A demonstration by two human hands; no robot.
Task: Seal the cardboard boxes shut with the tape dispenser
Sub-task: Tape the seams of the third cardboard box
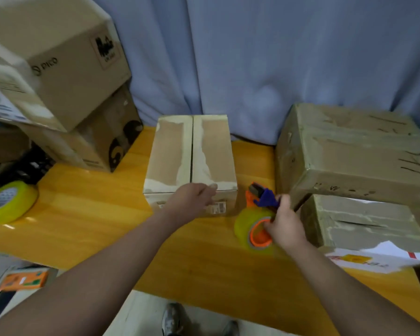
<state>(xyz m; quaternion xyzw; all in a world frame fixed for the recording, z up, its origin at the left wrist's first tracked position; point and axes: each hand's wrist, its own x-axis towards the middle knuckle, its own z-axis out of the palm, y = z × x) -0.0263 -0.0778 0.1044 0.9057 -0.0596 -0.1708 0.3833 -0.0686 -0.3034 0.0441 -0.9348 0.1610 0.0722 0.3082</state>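
A small cardboard box stands in the middle of the yellow table, its two top flaps folded down with a bare seam between them. My left hand rests on the box's near top edge, fingers curled over the corner. To the right of the box my right hand grips the tape dispenser, orange and blue, with a yellowish roll of tape on it. The dispenser sits low over the table, apart from the box.
Two stacked cardboard boxes fill the back left. Two large worn boxes stand at the right, touching the table edge. A spare yellow tape roll lies at the far left. A blue curtain hangs behind. Shoes show below the table's front edge.
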